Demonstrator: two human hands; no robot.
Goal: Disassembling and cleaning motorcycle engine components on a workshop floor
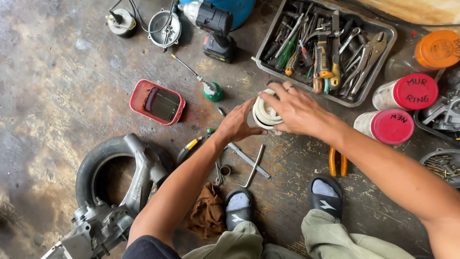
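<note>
Nearest to us, our two feet in dark slippers (238, 207) stand on the stained concrete floor (57, 96), with a brown rag (208, 211) just beside the left one. Ahead of the feet lie an L-shaped hex key (254, 167), a flat steel bar (248, 159) and orange-handled pliers (337, 162), partly hidden under our right forearm. To the left a small tyre with its engine casing (120, 187) is cut off by the lower edge.

Farther out, both our hands meet on a white ribbed coil-like part (264, 115). Our left hand (238, 123) curls around its left side, fingers half closed, thumb pressing on it. Our right hand (294, 108), with a ring on one finger, lies spread over its top and right side, fingers loosely bent. The hands cover most of the part, so we cannot tell its full shape.

Beyond lie a red rectangular tray of dark liquid (157, 102), a green-handled screwdriver (201, 81) and a metal tray of tools (326, 48). Red-lidded jars (407, 92) stand to the right. At the far edge, a cordless drill (215, 29) is partly cropped.
</note>
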